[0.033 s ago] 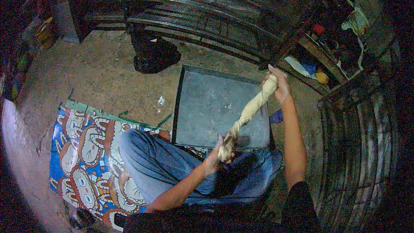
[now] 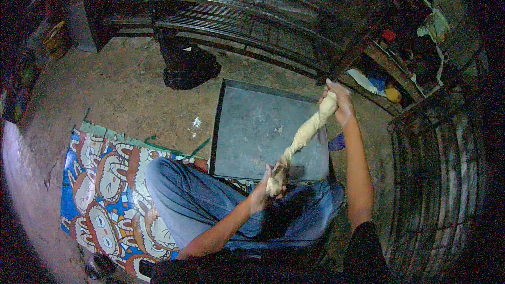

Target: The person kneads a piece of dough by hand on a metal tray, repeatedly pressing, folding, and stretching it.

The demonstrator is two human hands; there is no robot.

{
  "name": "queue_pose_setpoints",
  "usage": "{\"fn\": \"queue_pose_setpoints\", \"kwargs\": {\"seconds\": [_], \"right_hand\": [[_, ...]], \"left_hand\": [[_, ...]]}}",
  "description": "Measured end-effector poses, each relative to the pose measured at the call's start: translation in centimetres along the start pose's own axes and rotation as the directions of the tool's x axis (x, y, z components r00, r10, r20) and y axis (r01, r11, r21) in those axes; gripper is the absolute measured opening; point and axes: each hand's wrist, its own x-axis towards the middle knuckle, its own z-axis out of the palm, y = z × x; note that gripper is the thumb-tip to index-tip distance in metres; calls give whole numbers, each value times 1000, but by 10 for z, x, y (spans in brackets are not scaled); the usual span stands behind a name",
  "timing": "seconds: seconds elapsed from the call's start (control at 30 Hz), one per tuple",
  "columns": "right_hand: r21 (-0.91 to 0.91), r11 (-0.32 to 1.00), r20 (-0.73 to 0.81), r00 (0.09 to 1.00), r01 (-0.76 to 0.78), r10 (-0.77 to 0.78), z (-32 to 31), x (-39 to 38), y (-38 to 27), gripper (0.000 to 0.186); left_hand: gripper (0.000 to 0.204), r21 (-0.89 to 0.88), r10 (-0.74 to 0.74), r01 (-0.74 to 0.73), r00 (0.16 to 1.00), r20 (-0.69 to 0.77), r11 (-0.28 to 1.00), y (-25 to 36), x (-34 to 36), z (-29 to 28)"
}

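Observation:
A long, twisted rope of pale dough (image 2: pixel 305 134) stretches slantwise between my two hands, over the right part of a dark, shallow metal tray (image 2: pixel 247 131). My left hand (image 2: pixel 264 192) is closed round its lower, near end, just past the tray's near edge and above my crossed legs. Farther off and to the right, my right hand (image 2: pixel 341 102) grips the thicker upper end, near the tray's far right corner. Twists run along the whole length of the dough. Small pale smears mark the tray's floor.
A black plastic bag (image 2: pixel 189 68) lies on the floor beyond the tray. Dark metal racks (image 2: pixel 236 18) stand at the back. On the left is a colourful cartoon-printed mat (image 2: pixel 110 200). Wooden slats (image 2: pixel 436 189) rise at the right, beside a low shelf with odds and ends.

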Motion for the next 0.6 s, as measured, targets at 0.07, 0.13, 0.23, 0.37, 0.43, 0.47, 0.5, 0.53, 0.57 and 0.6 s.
{"fn": "queue_pose_setpoints", "kwargs": {"seconds": [0.07, 0.13, 0.23, 0.37, 0.43, 0.47, 0.5, 0.53, 0.57, 0.6], "right_hand": [[-134, 987, -39, 995, 85, -91, 14, -13, -5, 29], [-192, 970, 6, 988, 150, -152, 24, -27, -7, 39], [-251, 952, 36, 984, 176, -172, 35, -45, -6, 47], [-299, 881, 232, 923, 368, -306, 50, -75, 16, 56], [-375, 853, 249, 926, 364, -285, 67, -114, 29, 59], [-401, 827, 317, 907, 394, -278, 76, -133, 52, 61], [-431, 789, 398, 877, 439, -270, 90, -151, 70, 63], [-477, 734, 458, 850, 483, -262, 98, -172, 88, 64], [-496, 690, 504, 822, 528, -266, 107, -189, 109, 65], [-496, 657, 539, 794, 568, -280, 117, -203, 132, 67]], "left_hand": [[89, -21, 22, -23, 1000, -22, 1000, -6, 8, -5], [96, -53, 20, -23, 998, -55, 998, -10, 11, -9], [109, -68, 41, -43, 999, -30, 997, -11, 18, -20], [101, -246, 108, -79, 989, 105, 966, -7, 21, -30], [105, -264, 127, -89, 984, 128, 960, 3, 22, -22], [108, -269, 140, -101, 982, 130, 958, 3, 21, -22], [98, -663, 366, 163, 727, 581, 731, -3, 37, -46], [91, -759, 502, 208, 638, 584, 618, -14, 51, -51], [85, -830, 631, 250, 552, 545, 498, -26, 61, -55], [79, -879, 747, 293, 464, 475, 377, -35, 67, -61]]}}
